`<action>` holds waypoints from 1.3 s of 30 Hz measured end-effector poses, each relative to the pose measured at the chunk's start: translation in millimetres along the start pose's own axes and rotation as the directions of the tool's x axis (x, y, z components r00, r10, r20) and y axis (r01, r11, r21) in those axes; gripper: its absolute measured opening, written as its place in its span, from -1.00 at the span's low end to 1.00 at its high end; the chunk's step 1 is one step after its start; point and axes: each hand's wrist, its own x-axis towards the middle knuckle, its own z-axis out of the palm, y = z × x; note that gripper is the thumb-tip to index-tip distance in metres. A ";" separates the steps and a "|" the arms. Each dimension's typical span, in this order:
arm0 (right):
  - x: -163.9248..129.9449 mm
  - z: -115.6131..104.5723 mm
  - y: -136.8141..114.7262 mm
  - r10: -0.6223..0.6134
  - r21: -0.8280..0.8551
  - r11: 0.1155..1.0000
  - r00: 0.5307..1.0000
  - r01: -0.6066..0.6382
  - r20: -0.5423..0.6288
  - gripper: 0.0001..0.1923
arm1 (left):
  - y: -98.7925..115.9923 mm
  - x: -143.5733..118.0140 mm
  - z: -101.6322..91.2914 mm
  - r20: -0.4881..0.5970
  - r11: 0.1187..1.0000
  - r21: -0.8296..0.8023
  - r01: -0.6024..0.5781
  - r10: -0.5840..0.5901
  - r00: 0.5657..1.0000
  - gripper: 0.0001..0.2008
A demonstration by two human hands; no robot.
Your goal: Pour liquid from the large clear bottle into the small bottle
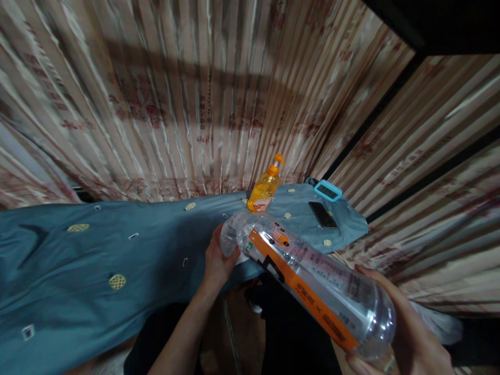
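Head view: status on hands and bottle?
Left hand at bottle neck, right hand under base. Bottle tilted, clear. Pump dispenser beyond, apart.

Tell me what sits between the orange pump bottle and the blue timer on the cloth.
In the head view, only bare blue cloth with small embroidered dots lies between the orange pump bottle and the blue timer. The black phone lies nearer, below the timer.

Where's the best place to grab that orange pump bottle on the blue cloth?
Probably the orange pump bottle body, coming from the near side: it is broader than the thin pump neck, stands slightly tilted, and the curtain hangs close behind.
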 end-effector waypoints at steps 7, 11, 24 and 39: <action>2.0 -3.4 9.0 -0.071 -0.043 0.996 0.997 0.072 0.026 -0.13 | -2.8 -0.2 1.6 -0.015 0.999 0.019 -0.030 0.030 0.999 -0.40; 0.5 -3.9 13.9 -0.069 -0.084 0.994 0.997 0.072 0.040 -0.11 | -1.9 -0.1 1.0 -0.016 1.000 0.009 -0.029 0.029 0.999 -0.39; 1.0 -6.6 22.2 -0.121 -0.084 0.988 0.991 0.126 0.055 -0.08 | -2.7 -0.2 2.4 -0.022 0.999 -0.032 -0.004 0.003 1.000 -0.39; 8.9 -4.2 9.6 -0.171 -0.146 0.976 0.985 0.164 -0.034 -0.17 | -3.5 0.3 3.0 -0.024 1.000 -0.016 -0.016 0.015 1.000 -0.39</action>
